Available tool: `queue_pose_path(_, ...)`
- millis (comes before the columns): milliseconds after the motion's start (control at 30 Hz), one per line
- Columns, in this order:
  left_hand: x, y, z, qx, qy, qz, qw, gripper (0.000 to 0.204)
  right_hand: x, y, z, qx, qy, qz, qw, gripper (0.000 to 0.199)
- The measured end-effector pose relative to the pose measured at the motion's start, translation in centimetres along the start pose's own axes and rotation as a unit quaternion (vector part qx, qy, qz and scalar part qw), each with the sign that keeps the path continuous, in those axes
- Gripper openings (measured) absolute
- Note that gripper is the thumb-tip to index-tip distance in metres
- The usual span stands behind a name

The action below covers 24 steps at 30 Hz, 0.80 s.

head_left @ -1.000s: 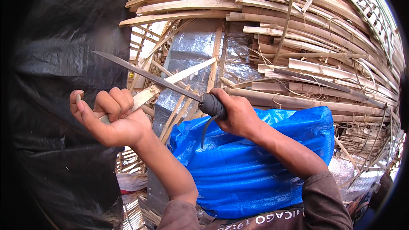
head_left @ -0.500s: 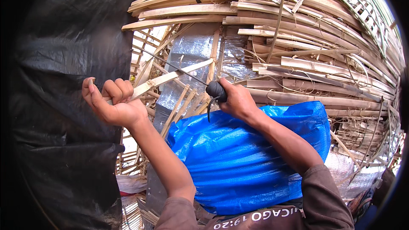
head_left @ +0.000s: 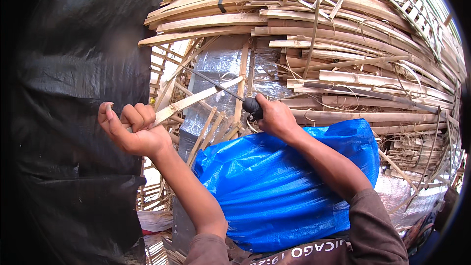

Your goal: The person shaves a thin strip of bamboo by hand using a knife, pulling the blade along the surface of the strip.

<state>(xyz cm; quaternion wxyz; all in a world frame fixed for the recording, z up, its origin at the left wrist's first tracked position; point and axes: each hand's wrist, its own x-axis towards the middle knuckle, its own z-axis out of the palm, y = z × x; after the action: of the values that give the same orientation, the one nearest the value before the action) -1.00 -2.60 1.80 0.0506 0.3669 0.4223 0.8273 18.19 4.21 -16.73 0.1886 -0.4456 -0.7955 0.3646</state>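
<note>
My knife [head_left: 218, 87] has slid further in since a moment ago, its blade now lying along the strip [head_left: 194, 100] instead of across it. One black sheet [head_left: 73, 118] hangs left, one bamboo stack [head_left: 343, 44] rises ahead, one blue sack [head_left: 274, 186] lies below. My left hand [head_left: 132, 130] is fisted tight around the pale, flat strip's near end; my right hand [head_left: 274, 118] is clenched on the knife's black handle.

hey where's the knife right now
In the head view the knife is just left of centre, its black handle in the right hand, its blade crossing the bamboo strip that the left hand grips, above the blue tarp.
</note>
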Motion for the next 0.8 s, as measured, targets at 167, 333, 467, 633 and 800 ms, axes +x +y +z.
queue_pose_path(167, 0.2, 0.2, -0.3, -0.007, 0.025, 0.009, 1.0, 0.027, -1.7, -3.2, -1.7, 0.04, -0.018, -0.051, 0.998, 0.043)
queue_pose_path(333, 0.6, -0.2, -1.1, 0.0, 0.005, -0.016, 1.0, 0.028, 0.0, 0.6, 0.6, 0.021, 0.02, 0.007, 1.0, 0.041)
queue_pose_path(467, 0.4, 0.3, -0.3, -0.006, 0.01, 0.001, 1.0, 0.024, 0.3, 0.9, 0.6, -0.026, -0.006, 0.025, 0.999, 0.039)
queue_pose_path(633, -0.3, 0.0, -0.1, -0.02, -0.015, 0.023, 0.999, 0.02, -0.1, -0.1, -0.3, -0.025, -0.027, 0.027, 0.999, 0.041)
queue_pose_path(800, -0.4, -1.3, 0.6, -0.009, 0.026, 0.036, 0.999, 0.023, 0.4, 1.3, 0.4, 0.047, -0.027, 0.064, 0.996, 0.037)
